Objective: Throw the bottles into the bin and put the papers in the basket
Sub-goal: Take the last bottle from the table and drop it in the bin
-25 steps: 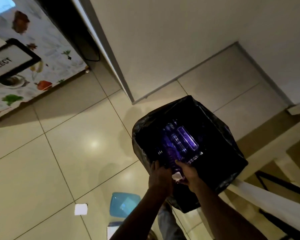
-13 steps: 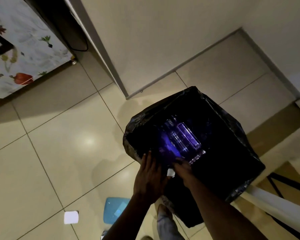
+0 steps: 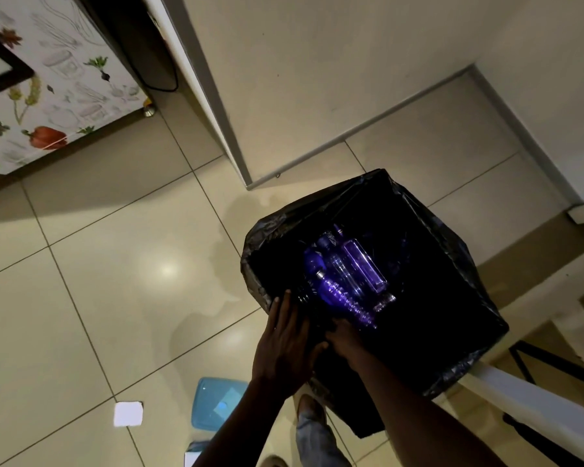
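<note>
The bottles (image 3: 346, 281), clear plastic and glinting violet, lie side by side inside the bin (image 3: 452, 318), toward its 9 o'clock half. The bin is square, lined with a black bag whose crumpled edge folds over the rim. It stands on a floor (image 3: 91, 298) of large glossy beige tiles, close to a pale wall (image 3: 317, 62) at 12 o'clock and its skirting. A white rail (image 3: 533, 399) runs past the bin at 4 o'clock.

On the floor at 7 o'clock from the bin lies a blue lid (image 3: 213, 404), and further out at 8 o'clock a small white paper (image 3: 128, 413). A cabinet (image 3: 48, 79) printed with vegetables fills the far corner at 10 o'clock, with a dark cable hanging beside it.

Both forearms reach in from 6 o'clock. The left hand (image 3: 284, 345) lies flat on the bag at the bin's near rim, fingers (image 3: 280, 315) straight and close together, pointing to 12 o'clock. The right hand (image 3: 346, 342) is just beside it at the same rim, touching the left thumb; its fingers dip into the dark bag, and I cannot tell whether they are apart or curled. One shoe and a trouser leg show beneath the arms.
</note>
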`<state>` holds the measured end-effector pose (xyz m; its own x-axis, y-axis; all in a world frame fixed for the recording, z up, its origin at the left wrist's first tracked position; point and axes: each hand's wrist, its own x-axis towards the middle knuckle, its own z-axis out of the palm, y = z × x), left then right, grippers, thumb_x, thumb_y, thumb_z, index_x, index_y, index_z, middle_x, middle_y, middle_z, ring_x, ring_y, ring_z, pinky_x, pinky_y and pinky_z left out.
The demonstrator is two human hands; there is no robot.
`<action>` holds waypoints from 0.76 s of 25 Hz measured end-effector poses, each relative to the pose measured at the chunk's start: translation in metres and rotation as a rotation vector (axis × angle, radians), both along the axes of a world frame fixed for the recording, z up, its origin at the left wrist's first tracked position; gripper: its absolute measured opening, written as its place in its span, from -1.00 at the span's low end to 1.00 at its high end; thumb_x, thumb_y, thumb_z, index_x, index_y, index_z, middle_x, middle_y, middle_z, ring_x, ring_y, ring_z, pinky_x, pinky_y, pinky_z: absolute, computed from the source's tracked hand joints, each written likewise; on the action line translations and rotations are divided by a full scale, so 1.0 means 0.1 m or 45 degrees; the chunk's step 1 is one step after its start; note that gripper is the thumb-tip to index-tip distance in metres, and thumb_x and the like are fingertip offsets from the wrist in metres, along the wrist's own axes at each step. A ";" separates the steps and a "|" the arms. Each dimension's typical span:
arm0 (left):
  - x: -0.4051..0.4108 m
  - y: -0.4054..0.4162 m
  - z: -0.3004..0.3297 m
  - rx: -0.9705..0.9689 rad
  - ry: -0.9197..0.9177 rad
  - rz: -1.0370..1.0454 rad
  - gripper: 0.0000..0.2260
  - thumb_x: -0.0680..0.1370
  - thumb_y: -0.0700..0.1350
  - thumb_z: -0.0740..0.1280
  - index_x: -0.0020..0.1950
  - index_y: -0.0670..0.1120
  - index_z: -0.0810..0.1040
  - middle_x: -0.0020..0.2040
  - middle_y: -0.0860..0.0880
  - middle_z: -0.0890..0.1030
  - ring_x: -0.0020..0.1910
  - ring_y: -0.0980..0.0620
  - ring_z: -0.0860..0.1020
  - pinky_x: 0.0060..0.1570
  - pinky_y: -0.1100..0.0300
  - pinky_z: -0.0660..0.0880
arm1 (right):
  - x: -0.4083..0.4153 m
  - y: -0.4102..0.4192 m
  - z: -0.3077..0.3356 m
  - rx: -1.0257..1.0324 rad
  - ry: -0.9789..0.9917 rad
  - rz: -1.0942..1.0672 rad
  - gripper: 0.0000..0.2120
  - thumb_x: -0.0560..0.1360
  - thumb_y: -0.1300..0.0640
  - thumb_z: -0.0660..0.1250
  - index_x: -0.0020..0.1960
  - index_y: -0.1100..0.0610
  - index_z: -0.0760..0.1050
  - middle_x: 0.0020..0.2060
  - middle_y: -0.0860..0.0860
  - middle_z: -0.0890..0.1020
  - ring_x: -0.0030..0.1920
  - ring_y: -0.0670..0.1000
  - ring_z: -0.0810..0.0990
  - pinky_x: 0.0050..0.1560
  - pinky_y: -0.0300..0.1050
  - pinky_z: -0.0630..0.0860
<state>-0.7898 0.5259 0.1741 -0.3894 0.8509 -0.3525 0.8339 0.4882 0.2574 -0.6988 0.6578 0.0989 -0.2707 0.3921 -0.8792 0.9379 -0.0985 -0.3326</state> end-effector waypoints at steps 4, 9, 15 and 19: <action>0.03 -0.07 0.02 0.036 0.049 -0.006 -0.42 0.68 0.26 0.04 0.44 -0.12 0.51 0.45 -0.20 0.49 0.60 -0.26 0.20 0.54 -0.16 0.09 | 0.07 -0.08 0.03 0.000 0.033 -0.134 -0.71 0.52 0.39 0.28 0.21 0.35 0.59 0.15 0.32 0.65 0.06 0.12 0.61 0.11 -0.07 0.49; 0.10 -0.11 0.04 0.062 0.091 0.025 -0.49 0.67 0.19 0.10 0.45 -0.11 0.48 0.49 -0.21 0.44 0.62 -0.26 0.13 0.54 -0.17 0.09 | 0.08 -0.15 0.15 0.000 0.032 -0.195 -0.70 0.54 0.37 0.30 0.26 0.33 0.57 0.23 0.28 0.63 0.22 0.16 0.60 0.35 0.00 0.45; 0.24 -0.36 0.21 0.031 0.094 0.059 -0.48 0.59 0.04 0.23 0.53 -0.11 0.39 0.58 -0.23 0.31 0.63 -0.27 0.04 0.55 -0.19 -0.02 | 0.00 -0.26 0.42 0.013 0.134 -0.388 -0.79 0.53 0.30 0.35 0.13 0.25 0.65 0.10 0.25 0.70 0.17 0.24 0.65 0.32 0.12 0.51; 0.27 -0.57 0.30 0.033 0.064 0.063 -0.24 0.44 0.05 0.43 0.60 -0.07 0.27 0.63 -0.23 0.19 0.63 -0.28 0.04 0.59 -0.25 0.05 | -0.08 -0.42 0.74 0.334 0.305 -0.519 -0.87 0.51 0.22 0.42 0.01 0.10 0.70 -0.01 0.09 0.74 0.06 0.10 0.68 0.22 -0.06 0.55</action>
<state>-0.7627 0.4687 0.2041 -0.4477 0.8389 -0.3096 0.8212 0.5227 0.2288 -0.7072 0.6161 0.1730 -0.2317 0.7054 -0.6699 0.7356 -0.3236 -0.5952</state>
